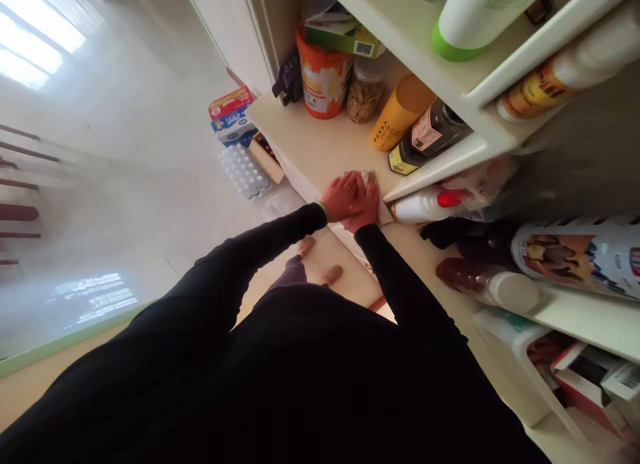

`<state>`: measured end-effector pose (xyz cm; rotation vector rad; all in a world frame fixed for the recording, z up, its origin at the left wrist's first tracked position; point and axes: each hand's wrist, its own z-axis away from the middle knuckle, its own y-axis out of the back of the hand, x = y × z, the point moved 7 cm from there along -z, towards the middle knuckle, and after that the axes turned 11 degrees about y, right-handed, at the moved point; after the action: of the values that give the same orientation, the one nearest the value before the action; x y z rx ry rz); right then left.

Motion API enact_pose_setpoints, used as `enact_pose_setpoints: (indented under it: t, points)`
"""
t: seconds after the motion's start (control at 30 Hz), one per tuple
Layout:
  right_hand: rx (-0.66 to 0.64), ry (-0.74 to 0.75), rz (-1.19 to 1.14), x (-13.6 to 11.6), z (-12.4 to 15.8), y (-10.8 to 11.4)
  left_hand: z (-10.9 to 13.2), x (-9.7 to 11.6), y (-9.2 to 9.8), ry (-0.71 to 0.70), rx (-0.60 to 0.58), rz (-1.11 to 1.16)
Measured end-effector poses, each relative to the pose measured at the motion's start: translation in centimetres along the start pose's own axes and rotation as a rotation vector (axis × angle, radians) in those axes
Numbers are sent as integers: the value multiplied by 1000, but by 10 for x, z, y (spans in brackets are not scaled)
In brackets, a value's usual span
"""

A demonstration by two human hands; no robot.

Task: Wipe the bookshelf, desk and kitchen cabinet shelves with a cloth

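Both my hands lie together on a low cream shelf (320, 151) near its front edge. My left hand (339, 196) rests partly over my right hand (367, 204). Under the fingers is a small white cloth or wipe (369, 179), pressed flat on the shelf surface. The fingers of both hands lie flat and close together on it. Black sleeves cover both arms. Just right of the hands lies a white bottle with a red cap (425, 204) on its side.
On the shelf behind stand an orange tub (323, 81), a glass jar (364, 94), a yellow canister (397, 114) and a dark sauce bottle (425, 137). Bottles and boxes fill the shelves to the right. Water bottles (243, 172) and cartons (231, 114) sit on the floor.
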<state>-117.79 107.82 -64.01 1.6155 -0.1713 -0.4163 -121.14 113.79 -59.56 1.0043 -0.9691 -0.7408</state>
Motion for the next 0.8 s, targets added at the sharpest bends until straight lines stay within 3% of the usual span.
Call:
enact_pose_setpoints:
  t: [0.13, 0.37, 0.47, 0.6, 0.8]
  points:
    - [27, 33, -81, 2, 28, 1, 20, 15, -8, -4, 1, -23]
    - [17, 83, -104, 1, 153, 7, 101, 85, -44, -126, -64, -96]
    - [-30, 112, -83, 1, 184, 7, 120, 100, -56, -143, -88, -96]
    - [-81, 105, -80, -1, 180, 5, 121, 94, -58, -143, -75, -78]
    - [-61, 28, -80, -11, 107, 4, 82, 58, -28, -36, -78, -68]
